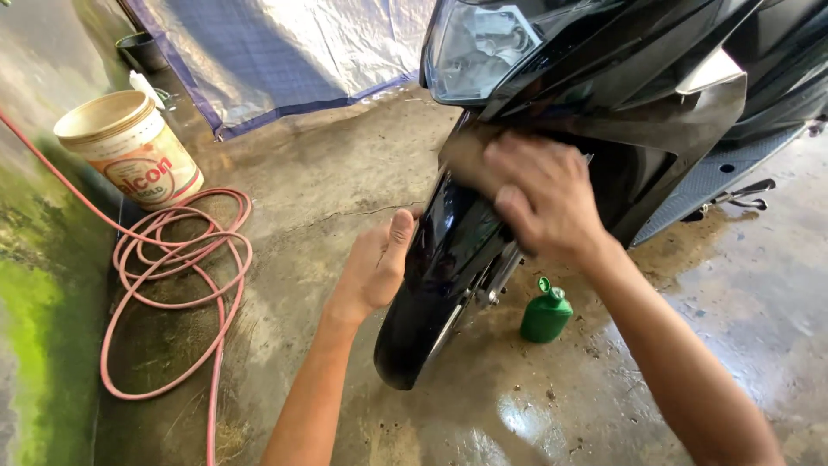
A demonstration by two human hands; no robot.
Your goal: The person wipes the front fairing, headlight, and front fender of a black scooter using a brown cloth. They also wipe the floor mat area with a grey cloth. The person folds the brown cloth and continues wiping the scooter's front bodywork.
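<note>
A black scooter (655,78) stands on wet concrete, its front toward me. My left hand (375,263) rests against the left side of the glossy black front fender (431,285), thumb up along its edge, fingers behind it and hidden. My right hand (539,194) lies on the top of the fender just under the headlight (474,47); it is blurred, and a brownish cloth (466,155) seems to sit beneath its fingers.
A small green bottle (545,312) stands on the floor by the front wheel. A coiled pink hose (177,276) and a cream bucket (129,147) lie to the left, near a mossy wall. A blue-edged tarp (285,52) hangs behind.
</note>
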